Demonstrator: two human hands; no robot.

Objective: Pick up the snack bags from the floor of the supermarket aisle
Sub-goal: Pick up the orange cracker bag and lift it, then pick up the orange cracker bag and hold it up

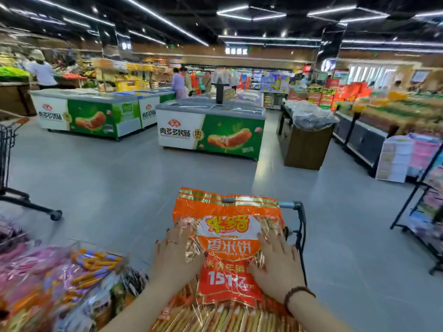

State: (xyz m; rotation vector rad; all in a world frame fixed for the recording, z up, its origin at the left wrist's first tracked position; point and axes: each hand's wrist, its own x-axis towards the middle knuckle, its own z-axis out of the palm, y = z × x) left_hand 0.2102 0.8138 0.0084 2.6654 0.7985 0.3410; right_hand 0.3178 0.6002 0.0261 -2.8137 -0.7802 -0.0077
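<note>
A large orange snack bag (227, 238) with a white label and gold rice crackers lies face up on a pile of similar bags (215, 317) at the bottom centre. My left hand (178, 252) presses flat on the bag's left side, fingers spread. On its right side rests my right hand (278, 264), also flat, a bead bracelet on the wrist. Both palms rest on the bag; neither wraps around it. The grey floor (119, 183) ahead shows no bags.
A cart's metal frame (299, 226) rises behind the bag. More snack packs (60, 283) are heaped at the lower left. Another trolley base (28, 202) stands left, a wire rack (422, 212) right. Green freezer chests (211, 130) and shoppers fill the far aisle.
</note>
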